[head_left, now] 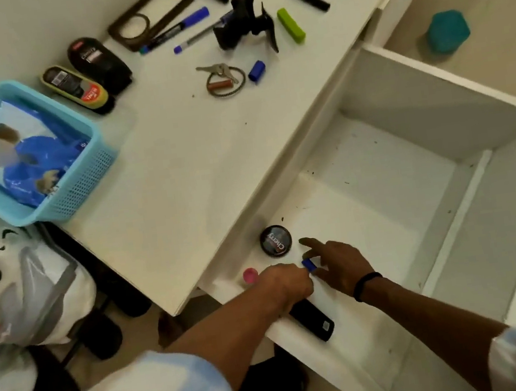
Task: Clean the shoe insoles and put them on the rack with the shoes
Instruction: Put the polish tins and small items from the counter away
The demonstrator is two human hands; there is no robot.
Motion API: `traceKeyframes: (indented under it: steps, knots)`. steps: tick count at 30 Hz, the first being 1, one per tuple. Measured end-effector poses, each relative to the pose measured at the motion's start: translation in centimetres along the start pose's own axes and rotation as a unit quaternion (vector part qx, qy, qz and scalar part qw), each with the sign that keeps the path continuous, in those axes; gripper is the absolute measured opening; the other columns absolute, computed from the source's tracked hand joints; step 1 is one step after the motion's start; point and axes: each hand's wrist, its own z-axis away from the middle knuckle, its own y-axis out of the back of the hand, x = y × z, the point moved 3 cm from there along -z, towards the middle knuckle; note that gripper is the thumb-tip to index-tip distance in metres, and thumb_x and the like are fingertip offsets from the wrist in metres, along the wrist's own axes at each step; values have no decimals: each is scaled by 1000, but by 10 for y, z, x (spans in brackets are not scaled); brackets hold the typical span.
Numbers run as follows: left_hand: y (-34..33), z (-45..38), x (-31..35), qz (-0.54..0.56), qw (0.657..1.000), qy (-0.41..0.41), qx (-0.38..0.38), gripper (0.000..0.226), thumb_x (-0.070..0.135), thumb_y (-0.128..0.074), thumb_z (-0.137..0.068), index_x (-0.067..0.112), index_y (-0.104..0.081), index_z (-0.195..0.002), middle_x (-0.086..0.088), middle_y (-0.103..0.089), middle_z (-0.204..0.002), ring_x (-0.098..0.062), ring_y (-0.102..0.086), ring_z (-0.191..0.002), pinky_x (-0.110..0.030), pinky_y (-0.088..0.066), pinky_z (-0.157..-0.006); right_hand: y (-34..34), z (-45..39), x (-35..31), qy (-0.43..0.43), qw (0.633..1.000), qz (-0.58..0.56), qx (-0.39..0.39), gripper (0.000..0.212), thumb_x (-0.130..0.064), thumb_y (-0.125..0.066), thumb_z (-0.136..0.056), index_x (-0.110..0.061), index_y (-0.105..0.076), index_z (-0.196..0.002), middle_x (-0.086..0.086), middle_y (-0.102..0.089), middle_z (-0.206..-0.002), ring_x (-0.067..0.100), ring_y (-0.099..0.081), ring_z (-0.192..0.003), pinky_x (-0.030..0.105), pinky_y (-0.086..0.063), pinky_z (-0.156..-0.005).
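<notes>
Step in hand, as judged: rummaging for cleaning supplies in the open drawer (409, 155), not yet any cleaning. No insoles are visible anywhere in view; shoes (12, 260) sit heaped at the lower left, beside the white counter (178, 146), and the rack itself cannot be made out. Left hand (286, 282) is in the drawer's near corner, fingers curled downward; whether it grips the black flat object (312, 319) lying just beneath it cannot be told. Right hand (334, 264) is beside it, index finger stretched toward the round polish tin (275, 240), the other fingers loosely spread, with a small blue cap (309, 264) at its fingers, apparently pinched, though the grip is not clear. Count in drawer: one tin, one pink cap (250, 275), one blue cap, one black flat object. Count on counter: two shoe-polish applicators (87, 78), one blue basket (54, 202), one set of keys (222, 75), one more blue cap (256, 70), one green block (291, 25); pens roughly four, partly overlapping. Next move likely calls for choosing a cleaner or cloth, then finding the insoles, probably inside the shoes.
</notes>
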Motion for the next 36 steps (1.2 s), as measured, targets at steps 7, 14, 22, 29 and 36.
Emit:
traceKeyframes:
  steps: [7, 14, 22, 29, 36]
  knots:
    - [-13, -14, 3, 65, 996, 60, -29, 39, 7, -55, -102, -3, -51, -139, -20, -52, -143, -37, -52, -131, -45, -45, -103, -7, 4, 1, 1, 1000, 11, -3, 68, -42, -53, -98, -50, -14, -153, -14, -62, -131, 13, -59, -110, 28, -49, -93]
    - [66, 40, -4, 213, 976, 49, -1, 40, 17, -62, -99, -1, -56, -134, -23, -57, -132, -35, -59, -117, -43, -50, -69, 58, 26, -26, 41, 979, -87, 178, 67, -33, -62, -93, -67, -25, -137, -33, -59, -122, -6, -61, -85, 14, -52, -76]
    - [193, 157, -145, 265, 808, 188, 491, 27, 40, -71, -93, 26, -68, -116, 4, -70, -105, -15, -64, -99, -31, -49, -88, 263, -20, -127, 104, 894, -139, 413, 35, -33, -76, -86, -27, -61, -117, -12, -60, -111, 1, -62, -74, 25, -55, -68]
    - [218, 134, -235, 218, 824, 223, 473, 44, 26, -51, -106, 30, -46, -149, -2, -49, -149, -22, -45, -137, -36, -39, -109, 299, -87, -165, 26, 943, -135, 304, 48, -35, -81, -81, -28, -59, -124, -5, -57, -135, 15, -60, -111, 33, -50, -98]
    - [232, 114, -250, 145, 865, 220, 427, 30, 29, -60, -101, 32, -60, -131, -3, -53, -131, -26, -57, -117, -39, -49, -91, 289, -104, -157, 1, 926, -159, 344, 34, -18, -75, -87, -19, -64, -119, 0, -66, -115, 17, -61, -96, 29, -50, -90]
